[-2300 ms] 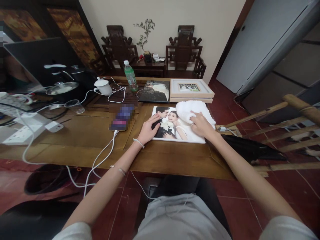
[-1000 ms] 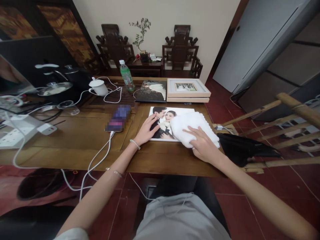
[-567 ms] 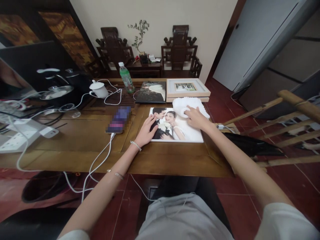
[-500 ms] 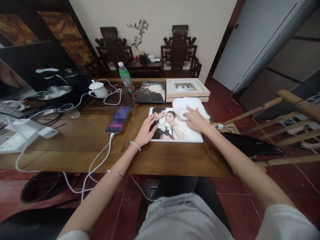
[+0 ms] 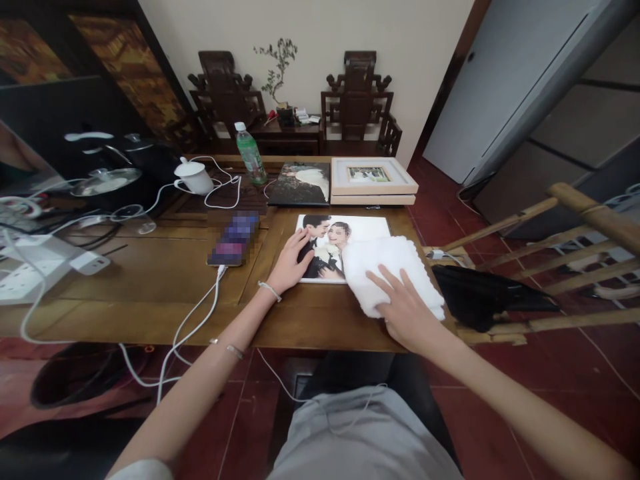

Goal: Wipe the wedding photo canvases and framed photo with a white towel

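A photo panel [image 5: 325,250] of a couple lies flat on the wooden table in front of me. Its left edge is under my left hand [image 5: 293,260], whose fingers rest stretched out on the print. My right hand [image 5: 403,303] presses on a folded white towel [image 5: 387,257] and grips it, fingers on top and the thumb at its lower edge. The towel covers the panel's lower right part and hangs past its near edge onto the wood.
Behind the panel lie a dark photo panel [image 5: 300,185] and stacked light-wood frames [image 5: 375,190]. A green bottle [image 5: 251,157], a white lidded cup [image 5: 194,177] and a phone on a cable [image 5: 233,240] stand or lie leftward. A power strip [image 5: 30,270] is far left; a bamboo chair [image 5: 530,267] stands right.
My right hand has drawn the towel from the panel's upper right corner down toward me, over its near edge. My left hand stays in place on the panel.
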A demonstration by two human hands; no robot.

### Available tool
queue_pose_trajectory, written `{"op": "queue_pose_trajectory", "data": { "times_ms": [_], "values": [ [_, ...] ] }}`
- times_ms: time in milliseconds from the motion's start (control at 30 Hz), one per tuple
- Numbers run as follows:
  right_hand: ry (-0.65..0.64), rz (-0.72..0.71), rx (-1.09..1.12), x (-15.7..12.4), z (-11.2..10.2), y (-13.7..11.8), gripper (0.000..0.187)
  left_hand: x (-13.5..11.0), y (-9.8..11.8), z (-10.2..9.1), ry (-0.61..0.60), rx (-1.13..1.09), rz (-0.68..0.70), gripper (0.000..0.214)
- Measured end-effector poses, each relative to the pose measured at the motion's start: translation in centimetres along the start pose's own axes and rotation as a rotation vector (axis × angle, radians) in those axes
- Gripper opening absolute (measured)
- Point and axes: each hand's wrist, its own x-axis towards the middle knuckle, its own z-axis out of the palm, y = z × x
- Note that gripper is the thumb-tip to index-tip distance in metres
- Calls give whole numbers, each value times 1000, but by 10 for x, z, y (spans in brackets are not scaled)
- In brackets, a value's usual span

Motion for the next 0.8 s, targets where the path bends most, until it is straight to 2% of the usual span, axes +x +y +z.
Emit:
{"op": "queue_pose_trajectory", "data": {
  "times_ms": [100, 233, 333, 433, 567, 700, 800],
  "values": [
    [-47, 43, 15, 22, -3, 18, 37, 0, -1, -1, -2, -5, 2, 50],
    [-104, 155, 30, 67, 1, 53, 42, 0, -1, -1, 1, 7, 0, 49],
    [-89, 208, 19, 98, 7, 79, 44, 0, 1, -2, 3, 18, -2, 50],
    [-59, 227, 2, 114, 12, 94, 43, -1, 2, -3, 0, 23, -5, 51],
    [-51, 218, 1, 103, 12, 84, 43, -1, 2, -2, -3, 30, -4, 50],
    [-57, 171, 33, 59, 8, 48, 42, -1, 1, -1, -5, 34, 3, 50],
    [-6, 91, 50, 23, 5, 19, 39, -1, 1, -1, -7, 41, -3, 50]
  ]
}}
